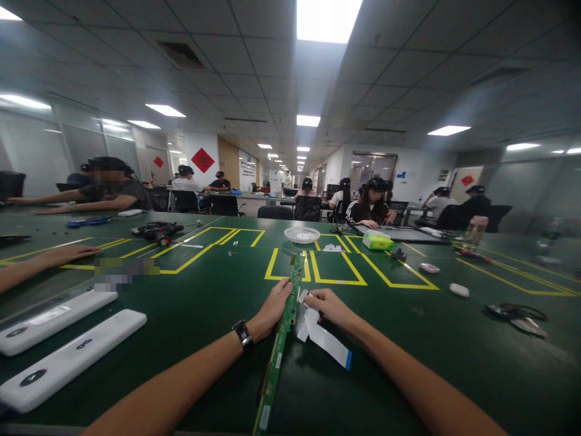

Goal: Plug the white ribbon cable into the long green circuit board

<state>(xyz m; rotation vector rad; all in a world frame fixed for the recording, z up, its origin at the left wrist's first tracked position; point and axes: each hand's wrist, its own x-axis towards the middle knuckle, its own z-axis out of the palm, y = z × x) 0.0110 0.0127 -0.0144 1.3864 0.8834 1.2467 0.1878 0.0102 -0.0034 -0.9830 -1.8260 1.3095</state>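
- Fingers of the left hand are closed around a green circuit board near its far end, with the thumb placed at its edge
- By the fingers of the right hand, a white ribbon cable is pinched just beside the board, and almost no opening is seen between these fingertips
- The board is held lengthwise over the worktop, between the two hands, and its near end is pointed downward in the view
- As for progress, the work is judged to be in its middle, since board and cable are both kept in hand and neither is laid down
- The blue-tipped end of the cable is free, so this end is not joined to anything
- Whether its other end is joined to the board cannot be told, because it is partly covered by the right fingers
- What is left seems to concern this joint, but it cannot be confirmed
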